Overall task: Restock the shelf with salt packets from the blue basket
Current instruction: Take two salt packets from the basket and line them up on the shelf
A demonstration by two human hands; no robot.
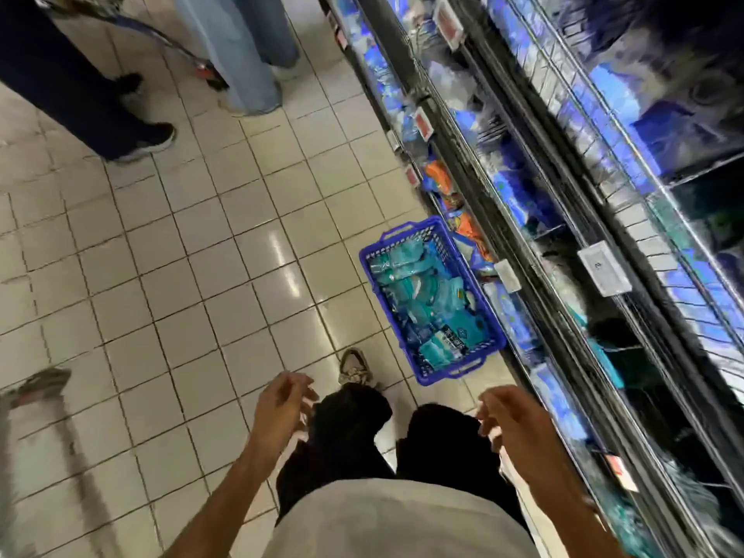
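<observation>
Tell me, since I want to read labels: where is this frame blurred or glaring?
Head view: the shelf smears with motion blur, its tags unreadable; glare streaks the floor tiles; the blue basket and salt packets are sharper; straight lines bend from the wide lens.

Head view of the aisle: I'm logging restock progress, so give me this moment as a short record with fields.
place: shop aisle, tiled floor, shelving on the right
blue basket: on the floor beside the lowest shelf, ahead of the person's shoe
basket contents: teal salt packets, piled loosely
left hand: fingers loosely curled, holding nothing
right hand: fingers loosely curled, holding nothing
task state: no packet in hand at this moment
bystanders: legs of other people at top left
image quality: shelves blurred, labels unreadable
</observation>
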